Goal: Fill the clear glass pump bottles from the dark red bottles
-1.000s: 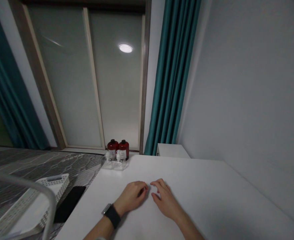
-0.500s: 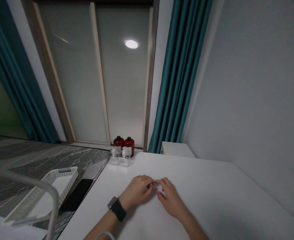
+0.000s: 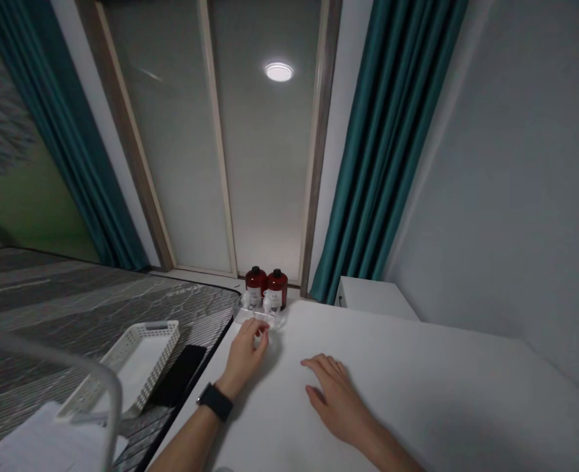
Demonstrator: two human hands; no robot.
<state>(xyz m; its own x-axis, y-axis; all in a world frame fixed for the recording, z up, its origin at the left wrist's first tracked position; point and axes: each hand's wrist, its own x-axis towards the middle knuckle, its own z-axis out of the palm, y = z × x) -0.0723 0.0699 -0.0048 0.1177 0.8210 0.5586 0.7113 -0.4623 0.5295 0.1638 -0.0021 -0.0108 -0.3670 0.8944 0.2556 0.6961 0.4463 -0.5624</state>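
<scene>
On white table [image 3: 417, 393], L hand [image 3: 242, 359] is half curled just at clear tray [image 3: 254, 319] w/ 2 red bottles [image 3: 267, 287], cannot tell if it grips anything; R hand [image 3: 333, 393] lies open, empty.

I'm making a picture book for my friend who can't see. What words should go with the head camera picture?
A person's left hand, wearing a black watch, reaches toward a clear tray holding two dark red bottles on a white table. The right hand rests flat on the table. A white basket and black phone lie nearby on a grey patterned surface.
</scene>
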